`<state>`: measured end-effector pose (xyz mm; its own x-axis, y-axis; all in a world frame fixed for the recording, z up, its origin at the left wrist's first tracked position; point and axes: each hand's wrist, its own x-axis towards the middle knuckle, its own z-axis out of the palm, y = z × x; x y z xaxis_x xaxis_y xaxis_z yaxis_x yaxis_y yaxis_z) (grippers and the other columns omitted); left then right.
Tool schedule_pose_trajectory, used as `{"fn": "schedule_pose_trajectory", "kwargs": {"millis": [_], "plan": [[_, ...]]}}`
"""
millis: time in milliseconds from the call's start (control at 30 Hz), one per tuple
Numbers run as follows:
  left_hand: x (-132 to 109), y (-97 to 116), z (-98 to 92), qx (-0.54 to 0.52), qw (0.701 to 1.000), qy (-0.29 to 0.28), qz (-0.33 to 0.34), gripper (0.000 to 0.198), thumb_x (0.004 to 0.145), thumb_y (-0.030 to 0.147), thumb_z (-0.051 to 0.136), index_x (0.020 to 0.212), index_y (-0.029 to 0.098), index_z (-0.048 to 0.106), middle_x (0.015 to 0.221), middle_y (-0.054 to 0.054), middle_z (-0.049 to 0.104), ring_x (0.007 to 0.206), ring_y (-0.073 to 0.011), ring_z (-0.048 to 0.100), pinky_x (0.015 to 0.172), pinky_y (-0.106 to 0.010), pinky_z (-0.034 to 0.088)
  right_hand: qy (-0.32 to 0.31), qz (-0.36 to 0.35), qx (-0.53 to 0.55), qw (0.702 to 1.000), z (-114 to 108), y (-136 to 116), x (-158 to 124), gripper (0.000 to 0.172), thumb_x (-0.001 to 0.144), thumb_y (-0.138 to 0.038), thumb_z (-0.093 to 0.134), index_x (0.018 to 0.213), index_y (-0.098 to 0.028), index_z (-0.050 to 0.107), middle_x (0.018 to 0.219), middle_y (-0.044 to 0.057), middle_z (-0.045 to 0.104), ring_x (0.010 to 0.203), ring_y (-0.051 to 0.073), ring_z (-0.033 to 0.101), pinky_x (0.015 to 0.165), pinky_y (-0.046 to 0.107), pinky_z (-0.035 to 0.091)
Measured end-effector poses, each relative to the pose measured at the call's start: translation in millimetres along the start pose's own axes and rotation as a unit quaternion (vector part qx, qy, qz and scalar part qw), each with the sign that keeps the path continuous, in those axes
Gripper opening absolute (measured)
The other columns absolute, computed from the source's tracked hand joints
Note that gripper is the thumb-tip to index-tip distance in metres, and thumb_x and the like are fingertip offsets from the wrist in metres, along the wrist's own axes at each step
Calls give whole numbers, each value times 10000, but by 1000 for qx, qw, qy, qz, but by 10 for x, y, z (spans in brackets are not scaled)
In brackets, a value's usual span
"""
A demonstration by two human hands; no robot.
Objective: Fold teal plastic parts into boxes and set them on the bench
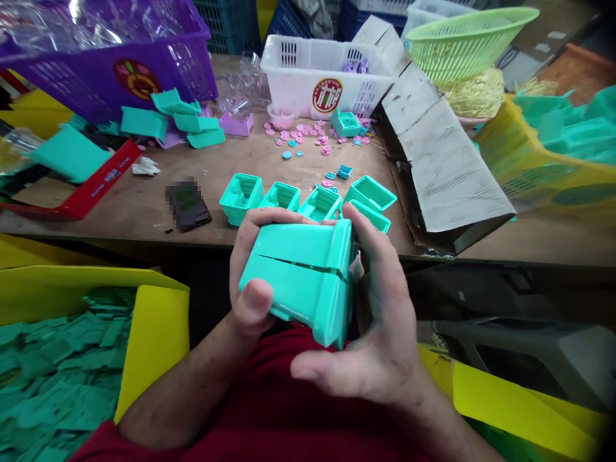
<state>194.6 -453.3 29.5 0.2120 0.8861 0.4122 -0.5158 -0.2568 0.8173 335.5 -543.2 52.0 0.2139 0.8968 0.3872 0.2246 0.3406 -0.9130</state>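
Note:
A teal plastic box-shaped part (pixel 293 276) with a thicker rim at its right end is held up in front of my body. Along its upper face runs a narrow dark gap between two shell pieces. My left hand (pixel 251 305) is closed round the left end, thumb on the near side and fingers over the far side. At the rimmed end, my right hand (pixel 387 314) is cupped with fingers spread. Its index finger reaches the far top corner, while the thumb stands clear below. Just beyond, teal open-topped shells (pixel 321 203) stand in a row on the table.
The wooden table (pixel 269 160) carries pink and blue small pieces (pixel 308 131), a phone-like device (pixel 189 204) and a long cardboard box (pixel 445 154). Purple (pixel 101 77) and white baskets (pixel 298 77) stand behind. Yellow bins (pixel 154 340) with teal parts flank me.

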Motion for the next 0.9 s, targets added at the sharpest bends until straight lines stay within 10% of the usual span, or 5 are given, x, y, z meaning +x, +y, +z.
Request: {"fn": "schedule_pose_trajectory", "kwargs": {"millis": [533, 900], "plan": [[-30, 27, 6, 4, 997, -56, 47, 638, 1060, 859, 765, 1341, 287, 742, 1325, -91, 757, 1295, -369, 808, 1167, -603, 708, 6, -132, -98, 986, 4, 45, -11, 1145, 917, -668, 995, 1901, -395, 477, 1772, 94, 620, 1544, 471, 618, 1365, 752, 540], [-44, -23, 14, -6, 994, -61, 89, 596, 981, 641, 894, 1425, 272, 745, 1363, -103, 751, 1248, -343, 793, 1082, -529, 731, -26, -67, -26, 997, -21, 71, -12, 1112, 981, -669, 930, 1923, -378, 417, 1846, 117, 533, 1639, 493, 559, 1406, 788, 475]]}}
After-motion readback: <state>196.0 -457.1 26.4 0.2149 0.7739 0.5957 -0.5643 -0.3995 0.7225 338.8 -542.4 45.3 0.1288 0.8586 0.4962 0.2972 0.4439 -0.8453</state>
